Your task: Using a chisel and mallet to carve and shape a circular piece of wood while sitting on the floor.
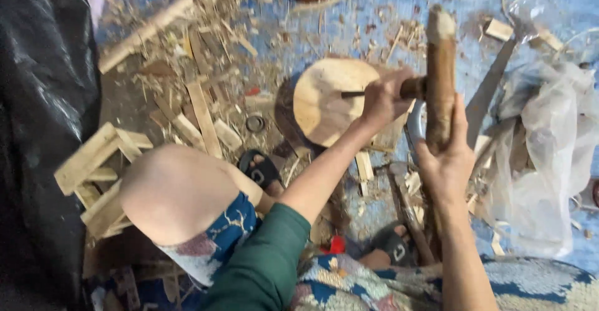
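1. The left hand (384, 99) is closed around a thin dark metal tool with a brown wooden handle (374, 91). The tip of this tool rests on the face of the round pale wooden block (327, 99).

2. The right hand (446, 158) is wrapped tight around the bottom of a long brown wooden club (440, 74). The club stands upright just beside the block, on the side away from the wood scraps. Its top end looks pale and worn.

3. The round block is the main thing here. It sits on the blue floor (374, 24), a little in front of the person's feet. Its face looks smooth and pale, with only a small dark mark where the tool tip touches. So I think the cutting into this face has only just begun, and most of it is still left to do.

4. Below the block are two feet in black sandals (262, 170). One bare knee (178, 192) sticks up nearer the camera.

5. To one side of the block, by the knee, lie many flat pale wood strips and shavings (199, 99). That much wood has already been chipped away.

6. On the other side of the block, past the club, lies a flat grey metal blade (490, 89) and a crumpled clear plastic bag (549, 149).

7. A wooden-handled hammer (405, 205) lies on the floor under the right hand.
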